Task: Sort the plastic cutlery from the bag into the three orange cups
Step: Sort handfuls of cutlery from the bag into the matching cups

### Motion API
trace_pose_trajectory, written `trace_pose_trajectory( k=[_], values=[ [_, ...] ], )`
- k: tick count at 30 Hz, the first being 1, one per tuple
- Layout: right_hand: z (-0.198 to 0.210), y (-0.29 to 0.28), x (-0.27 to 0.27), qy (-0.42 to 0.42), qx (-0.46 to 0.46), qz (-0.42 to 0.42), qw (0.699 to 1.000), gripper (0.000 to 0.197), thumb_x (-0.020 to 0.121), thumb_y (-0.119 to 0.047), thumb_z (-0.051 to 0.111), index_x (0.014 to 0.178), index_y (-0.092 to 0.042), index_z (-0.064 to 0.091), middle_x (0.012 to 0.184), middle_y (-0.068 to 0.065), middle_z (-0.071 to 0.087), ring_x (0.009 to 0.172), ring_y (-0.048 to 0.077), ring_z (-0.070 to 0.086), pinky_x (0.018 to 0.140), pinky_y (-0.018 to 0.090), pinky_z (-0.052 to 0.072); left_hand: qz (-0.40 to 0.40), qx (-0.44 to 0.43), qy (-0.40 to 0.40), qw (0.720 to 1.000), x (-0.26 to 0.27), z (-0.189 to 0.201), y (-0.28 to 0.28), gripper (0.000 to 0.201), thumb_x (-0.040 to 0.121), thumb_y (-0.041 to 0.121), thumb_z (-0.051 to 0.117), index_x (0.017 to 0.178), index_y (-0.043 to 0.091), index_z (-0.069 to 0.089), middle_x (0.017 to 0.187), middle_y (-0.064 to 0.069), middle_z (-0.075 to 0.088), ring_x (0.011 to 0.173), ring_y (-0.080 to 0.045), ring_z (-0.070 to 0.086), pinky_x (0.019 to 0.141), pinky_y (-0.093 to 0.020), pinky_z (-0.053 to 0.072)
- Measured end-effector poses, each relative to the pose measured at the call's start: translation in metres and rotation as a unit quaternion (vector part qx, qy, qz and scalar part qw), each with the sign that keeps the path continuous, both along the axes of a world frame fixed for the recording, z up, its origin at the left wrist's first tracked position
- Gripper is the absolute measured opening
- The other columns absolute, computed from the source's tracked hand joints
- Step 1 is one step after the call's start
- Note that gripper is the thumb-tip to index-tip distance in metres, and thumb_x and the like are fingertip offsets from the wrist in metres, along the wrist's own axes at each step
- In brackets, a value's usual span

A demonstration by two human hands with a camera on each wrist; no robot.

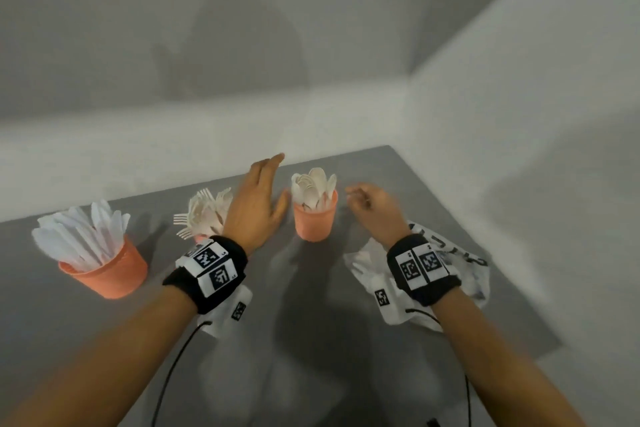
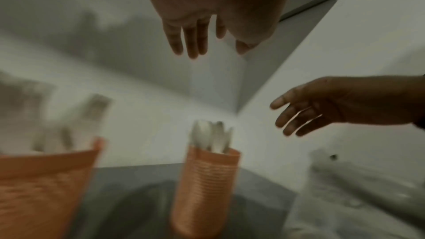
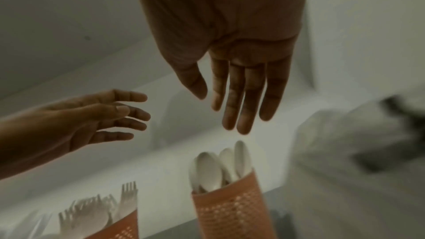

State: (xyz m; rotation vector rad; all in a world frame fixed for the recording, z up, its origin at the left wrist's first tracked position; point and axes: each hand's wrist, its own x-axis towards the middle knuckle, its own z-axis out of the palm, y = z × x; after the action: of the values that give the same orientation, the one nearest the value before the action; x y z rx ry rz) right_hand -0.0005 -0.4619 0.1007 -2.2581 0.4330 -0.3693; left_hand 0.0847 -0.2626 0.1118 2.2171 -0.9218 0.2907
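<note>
Three orange cups stand on the grey table (image 1: 311, 340). The left cup (image 1: 110, 272) holds white knives, the middle cup (image 1: 201, 238), mostly hidden behind my left hand, holds forks (image 1: 204, 211), and the right cup (image 1: 314, 220) holds spoons (image 1: 313, 185). My left hand (image 1: 259, 198) hovers just left of the spoon cup, fingers straight and empty. My right hand (image 1: 372, 206) hovers to that cup's right, fingers loosely extended and empty. In the right wrist view my right hand's fingers (image 3: 239, 97) hang above the spoons (image 3: 218, 166). The white plastic bag (image 1: 460, 274) lies crumpled under my right wrist.
White walls meet in a corner behind the table. The table's right edge runs close to the bag. Black cables trail from both wristbands across the near part of the table. In the left wrist view the fork cup (image 2: 43, 184) is blurred.
</note>
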Motion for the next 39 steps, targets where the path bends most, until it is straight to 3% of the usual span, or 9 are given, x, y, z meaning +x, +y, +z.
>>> trace_pose_trajectory(
  k=[4, 10, 13, 16, 21, 24, 27, 32, 39],
  values=[
    [-0.005, -0.031, -0.046, 0.129, -0.061, -0.018, 0.99, 0.036, 0.091, -0.014, 0.05, 0.055, -0.016, 0.045, 0.062, 0.005, 0.053, 0.07, 0.024, 0.052, 0.069, 0.028, 0.037, -0.088, -0.009, 0.086, 0.992, -0.04, -0.008, -0.05, 0.043, 0.085, 0.025, 0.043, 0.125, 0.01, 0.051, 0.12, -0.013, 0.051, 0.102, -0.029, 0.055, 0.09, -0.033, 0.044],
    [-0.018, -0.059, -0.085, 0.089, 0.017, -0.116, 0.989, 0.025, 0.087, -0.003, 0.051, 0.07, -0.02, 0.059, 0.068, -0.004, 0.056, 0.069, 0.016, 0.054, 0.072, 0.026, 0.042, -0.177, 0.046, 0.172, 0.968, -0.081, -0.038, -0.104, 0.037, 0.082, 0.03, 0.048, 0.109, 0.012, 0.066, 0.112, -0.013, 0.052, 0.106, -0.026, 0.052, 0.09, -0.021, 0.034],
    [-0.024, -0.062, -0.095, 0.212, -0.048, -0.05, 0.975, 0.014, 0.089, -0.013, 0.052, 0.096, -0.011, 0.064, 0.099, 0.005, 0.066, 0.097, 0.022, 0.06, 0.087, 0.03, 0.045, -0.147, 0.082, 0.221, 0.961, -0.093, -0.055, -0.123, 0.029, 0.089, 0.027, 0.058, 0.114, 0.016, 0.065, 0.128, -0.016, 0.043, 0.122, -0.027, 0.045, 0.1, -0.024, 0.033],
    [-0.037, -0.057, -0.103, 0.35, -0.182, 0.023, 0.919, 0.041, 0.087, -0.028, 0.056, 0.126, -0.014, 0.053, 0.124, 0.007, 0.059, 0.116, 0.026, 0.054, 0.096, 0.033, 0.04, -0.116, 0.168, 0.264, 0.943, -0.097, -0.068, -0.131, 0.039, 0.091, 0.028, 0.055, 0.128, 0.017, 0.054, 0.134, -0.016, 0.038, 0.126, -0.028, 0.041, 0.104, -0.028, 0.03],
    [-0.077, -0.047, -0.101, 0.406, -0.147, 0.062, 0.9, 0.063, 0.09, -0.022, 0.056, 0.144, -0.011, 0.025, 0.145, 0.018, 0.036, 0.132, 0.034, 0.038, 0.109, 0.04, 0.033, -0.122, 0.249, 0.273, 0.921, -0.097, -0.071, -0.131, 0.049, 0.087, 0.009, 0.051, 0.135, 0.011, 0.042, 0.133, -0.019, 0.045, 0.124, -0.03, 0.044, 0.101, -0.029, 0.032],
    [-0.086, -0.045, -0.093, 0.398, -0.205, 0.054, 0.892, 0.059, 0.095, -0.025, 0.045, 0.145, -0.008, 0.019, 0.152, 0.017, 0.025, 0.14, 0.032, 0.025, 0.117, 0.041, 0.019, -0.125, 0.233, 0.282, 0.922, -0.1, -0.063, -0.135, 0.049, 0.084, 0.002, 0.049, 0.132, 0.006, 0.045, 0.13, -0.02, 0.048, 0.112, -0.033, 0.055, 0.087, -0.034, 0.047],
    [-0.079, -0.053, -0.084, 0.37, -0.16, 0.051, 0.914, 0.042, 0.094, -0.018, 0.048, 0.133, -0.005, 0.04, 0.14, 0.018, 0.043, 0.13, 0.031, 0.04, 0.11, 0.036, 0.029, -0.117, 0.206, 0.295, 0.925, -0.099, -0.057, -0.134, 0.046, 0.084, 0.0, 0.048, 0.13, 0.004, 0.047, 0.122, -0.022, 0.051, 0.09, -0.039, 0.064, 0.053, -0.026, 0.052],
    [-0.075, -0.069, -0.082, 0.397, -0.118, 0.055, 0.909, 0.034, 0.088, -0.023, 0.058, 0.119, -0.007, 0.054, 0.123, 0.012, 0.058, 0.114, 0.029, 0.054, 0.096, 0.034, 0.04, -0.096, 0.195, 0.297, 0.93, -0.095, -0.052, -0.129, 0.044, 0.087, 0.005, 0.049, 0.13, 0.01, 0.048, 0.12, -0.016, 0.051, 0.062, -0.02, 0.059, 0.049, -0.017, 0.049],
    [-0.074, -0.067, -0.078, 0.368, -0.103, 0.051, 0.923, 0.036, 0.087, -0.028, 0.059, 0.117, -0.009, 0.054, 0.12, 0.01, 0.059, 0.111, 0.027, 0.055, 0.098, 0.036, 0.043, -0.069, 0.191, 0.312, 0.928, -0.098, -0.049, -0.127, 0.043, 0.087, 0.005, 0.048, 0.13, 0.009, 0.048, 0.112, -0.016, 0.058, 0.055, -0.014, 0.055, 0.053, -0.019, 0.048]
  ],
)
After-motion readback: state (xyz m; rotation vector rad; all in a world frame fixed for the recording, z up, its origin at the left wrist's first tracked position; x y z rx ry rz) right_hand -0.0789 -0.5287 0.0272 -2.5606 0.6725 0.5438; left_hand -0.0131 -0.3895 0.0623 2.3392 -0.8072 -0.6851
